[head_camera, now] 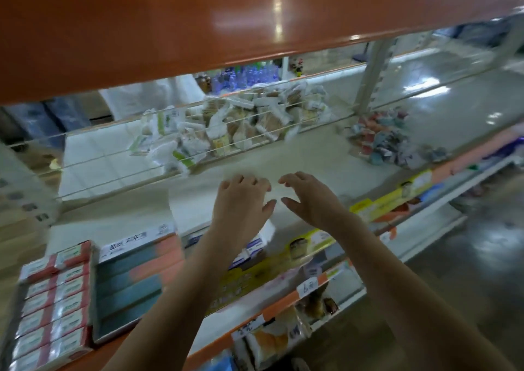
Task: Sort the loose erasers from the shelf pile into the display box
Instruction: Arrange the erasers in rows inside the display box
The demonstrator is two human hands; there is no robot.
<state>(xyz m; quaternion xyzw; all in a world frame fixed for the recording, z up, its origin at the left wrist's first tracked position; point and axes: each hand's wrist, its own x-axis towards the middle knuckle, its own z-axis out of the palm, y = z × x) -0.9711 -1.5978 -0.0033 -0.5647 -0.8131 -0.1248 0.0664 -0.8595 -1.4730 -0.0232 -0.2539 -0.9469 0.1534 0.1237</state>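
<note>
My left hand (241,200) and my right hand (309,197) hover side by side over the pale shelf board (312,160), fingers loosely bent, holding nothing. Under my left forearm lie blue-and-white sleeved erasers (251,250) beside a white box edge (268,229). At the front left sits a teal and salmon display box (133,280) with a white label. A loose pile of small colourful packets (382,141) lies on the shelf to the right, beyond my hands. The frame is motion-blurred.
An orange shelf (198,21) overhangs the top. A wire rail (170,132) holds back a heap of white and beige packets (249,121). Red-and-white cartons (54,299) are stacked at the far left. A lower shelf (283,339) holds wrapped goods.
</note>
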